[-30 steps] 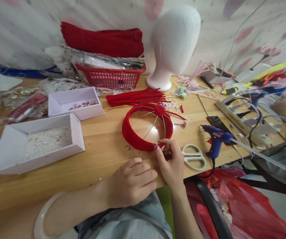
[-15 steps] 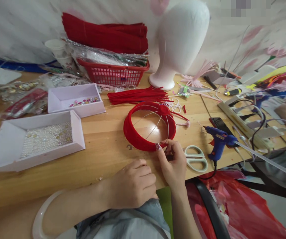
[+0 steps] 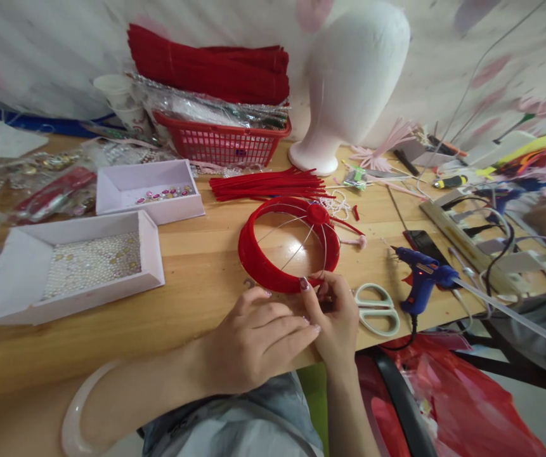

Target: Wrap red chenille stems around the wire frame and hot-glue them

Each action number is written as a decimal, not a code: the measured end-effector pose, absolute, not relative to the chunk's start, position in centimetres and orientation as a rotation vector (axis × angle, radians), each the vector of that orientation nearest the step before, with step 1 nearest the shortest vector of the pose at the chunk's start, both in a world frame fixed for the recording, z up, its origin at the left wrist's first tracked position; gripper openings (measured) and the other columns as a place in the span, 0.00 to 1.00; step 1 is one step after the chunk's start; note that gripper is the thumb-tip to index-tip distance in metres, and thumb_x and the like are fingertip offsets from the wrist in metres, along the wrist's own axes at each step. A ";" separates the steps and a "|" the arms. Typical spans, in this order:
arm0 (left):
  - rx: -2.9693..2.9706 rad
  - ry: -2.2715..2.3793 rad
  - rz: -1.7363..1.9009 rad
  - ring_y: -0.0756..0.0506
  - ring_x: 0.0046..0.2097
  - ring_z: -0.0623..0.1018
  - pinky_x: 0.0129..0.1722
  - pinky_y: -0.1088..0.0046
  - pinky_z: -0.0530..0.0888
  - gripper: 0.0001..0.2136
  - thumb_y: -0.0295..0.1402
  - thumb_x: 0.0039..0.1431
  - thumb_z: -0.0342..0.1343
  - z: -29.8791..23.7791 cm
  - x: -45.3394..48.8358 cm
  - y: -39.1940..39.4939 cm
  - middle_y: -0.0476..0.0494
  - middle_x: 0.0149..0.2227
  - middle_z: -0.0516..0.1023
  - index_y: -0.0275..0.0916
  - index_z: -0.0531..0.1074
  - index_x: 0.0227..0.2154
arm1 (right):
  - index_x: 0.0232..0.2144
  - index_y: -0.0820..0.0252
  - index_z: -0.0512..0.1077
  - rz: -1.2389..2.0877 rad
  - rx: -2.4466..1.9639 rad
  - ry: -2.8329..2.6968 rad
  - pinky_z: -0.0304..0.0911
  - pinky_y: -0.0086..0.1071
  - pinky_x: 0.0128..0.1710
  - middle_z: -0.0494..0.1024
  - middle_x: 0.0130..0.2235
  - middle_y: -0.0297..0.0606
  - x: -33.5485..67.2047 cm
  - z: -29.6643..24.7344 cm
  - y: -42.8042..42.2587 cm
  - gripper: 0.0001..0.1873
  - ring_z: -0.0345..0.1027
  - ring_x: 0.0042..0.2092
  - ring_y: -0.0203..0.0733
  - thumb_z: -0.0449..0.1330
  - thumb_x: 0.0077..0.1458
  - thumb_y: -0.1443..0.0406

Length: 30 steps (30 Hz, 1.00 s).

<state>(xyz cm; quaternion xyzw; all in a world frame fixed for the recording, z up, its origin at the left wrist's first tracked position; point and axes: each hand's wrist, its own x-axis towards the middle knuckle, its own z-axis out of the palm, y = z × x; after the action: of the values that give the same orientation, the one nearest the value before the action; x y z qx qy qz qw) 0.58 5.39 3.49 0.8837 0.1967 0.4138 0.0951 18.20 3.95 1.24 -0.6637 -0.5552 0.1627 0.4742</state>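
Right-hand grip (image 3: 338, 316) narrow, on the near rim of the red hoop (image 3: 266, 269).

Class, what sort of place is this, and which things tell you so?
Probably a craft workbench: a blue glue gun, a tray of small beads and a white foam head share the wooden table.

Forearms (image 3: 163, 384) bare. Smooth, glossy whitish bangle (image 3: 70, 419) on left one. Shiny manicured nails on left hand (image 3: 253, 346) and right hand (image 3: 338, 317); right thumbnail (image 3: 304, 284) dark reddish with pale glints. Creased grey-blue clothing (image 3: 239, 428) at lap, paler in places; looks like soft fabric, blurry.
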 end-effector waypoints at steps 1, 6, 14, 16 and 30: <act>2.597 0.577 1.235 0.50 0.42 0.78 0.54 0.66 0.60 0.14 0.26 0.73 0.42 3.6 0.5 5.4 0.48 0.41 0.84 0.35 0.74 0.48 | 0.36 0.57 0.72 0.399 -1.618 -1.356 0.59 0.28 0.25 0.65 0.27 0.28 18.2 1.3 4.0 0.10 0.59 0.26 0.33 0.62 0.59 0.58; 2.601 0.601 1.225 0.51 0.31 0.75 0.45 0.66 0.61 0.12 0.28 0.72 0.46 3.3 0.5 5.1 0.53 0.26 0.80 0.37 0.76 0.39 | 0.36 0.58 0.72 0.389 -1.605 -1.351 0.59 0.27 0.25 0.66 0.27 0.28 18.1 1.5 4.0 0.09 0.59 0.26 0.32 0.62 0.59 0.58; 2.669 0.635 1.257 0.49 0.26 0.66 0.42 0.62 0.63 0.23 0.36 0.70 0.48 2.8 0.6 5.1 0.52 0.15 0.67 0.38 0.64 0.16 | 0.36 0.58 0.72 0.363 -1.614 -1.390 0.58 0.28 0.25 0.66 0.27 0.29 18.2 1.4 3.9 0.09 0.60 0.26 0.34 0.59 0.62 0.58; 2.664 0.669 1.235 0.49 0.26 0.65 0.39 0.63 0.63 0.21 0.32 0.68 0.48 3.0 0.6 5.3 0.51 0.16 0.69 0.38 0.65 0.16 | 0.37 0.58 0.72 0.346 -1.609 -1.410 0.59 0.29 0.27 0.68 0.28 0.30 18.4 1.3 3.8 0.10 0.62 0.28 0.35 0.56 0.64 0.59; 2.795 0.492 1.357 0.48 0.38 0.77 0.43 0.65 0.68 0.11 0.25 0.65 0.55 1.8 0.6 6.5 0.51 0.41 0.85 0.40 0.76 0.27 | 0.46 0.57 0.74 0.230 -1.412 -1.286 0.67 0.31 0.28 0.78 0.32 0.35 18.5 0.3 2.9 0.11 0.72 0.30 0.38 0.57 0.64 0.62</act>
<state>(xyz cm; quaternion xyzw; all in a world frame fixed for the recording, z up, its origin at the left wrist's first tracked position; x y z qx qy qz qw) 0.63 6.46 1.78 0.8885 0.1563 0.4315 -0.0022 18.49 2.92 0.34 -0.6020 -0.5484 0.0982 0.5720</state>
